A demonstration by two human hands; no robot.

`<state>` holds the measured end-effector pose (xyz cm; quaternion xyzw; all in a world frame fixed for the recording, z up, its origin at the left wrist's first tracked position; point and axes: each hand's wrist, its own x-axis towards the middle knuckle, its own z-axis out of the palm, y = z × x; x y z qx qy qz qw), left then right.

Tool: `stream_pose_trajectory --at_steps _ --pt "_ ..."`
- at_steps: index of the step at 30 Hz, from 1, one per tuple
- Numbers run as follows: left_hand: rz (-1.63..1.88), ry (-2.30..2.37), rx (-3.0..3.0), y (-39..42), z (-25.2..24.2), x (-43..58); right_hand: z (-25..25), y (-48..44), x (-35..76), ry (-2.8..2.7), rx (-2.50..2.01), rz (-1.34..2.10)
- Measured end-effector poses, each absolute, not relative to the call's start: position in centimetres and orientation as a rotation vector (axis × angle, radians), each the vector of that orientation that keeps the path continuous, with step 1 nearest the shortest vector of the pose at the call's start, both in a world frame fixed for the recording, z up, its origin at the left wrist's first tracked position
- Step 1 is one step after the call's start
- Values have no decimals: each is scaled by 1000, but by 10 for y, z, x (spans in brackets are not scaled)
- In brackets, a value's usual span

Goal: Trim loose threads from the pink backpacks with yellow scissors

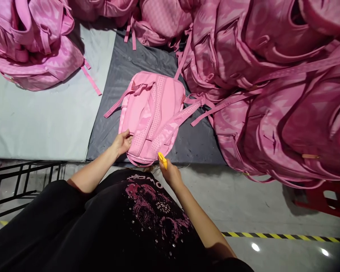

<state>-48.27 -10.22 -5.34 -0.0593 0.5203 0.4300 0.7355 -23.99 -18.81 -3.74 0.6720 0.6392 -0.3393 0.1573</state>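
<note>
A pink backpack [167,90] lies with its strap side up on the dark grey cloth in front of me, its top handle end toward my body. At the near left edge of this backpack, my left hand [122,143] has its thumb and fingers closed on the side fabric. My right hand [170,174] is closed around a small yellow tool [163,161], whose exact kind I cannot make out. The tool's tip is beside the near end of the backpack's right shoulder strap [172,122]. Loose webbing [116,107] sticks out on the left.
Many more pink backpacks are heaped at the right [260,113], and others sit at the back [161,22] and upper left [39,68]. Pale cloth [45,121] covers the table's left part. A black metal rack [19,181] stands lower left, a red stool [323,200] lower right.
</note>
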Motion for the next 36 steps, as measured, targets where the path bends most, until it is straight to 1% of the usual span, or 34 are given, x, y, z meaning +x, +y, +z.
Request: stream_pose_trajectory --at_steps 3,7,9,15,23,30,33,36 --pt "892 984 -71 -100 -60 -485 -36 -188 -236 1864 1900 -907" --pt "831 869 -6 -98 -65 -497 -35 -200 -219 1744 2084 -667" --pt "781 843 33 -99 -66 -503 -38 -204 -215 1724 2127 -606" --pt "897 746 82 -107 -74 -506 -54 -191 -216 1708 2115 -660" --pt "907 653 151 -104 -77 -500 -36 -203 -208 1726 2180 -752" --pt "899 630 163 -94 -80 -476 -39 -199 -205 1667 2340 -761" --pt "891 546 158 -88 -84 -472 -36 -223 -205 1648 2440 -762" --pt "873 434 151 -84 -89 -472 -34 -268 -213 1574 2516 -770"
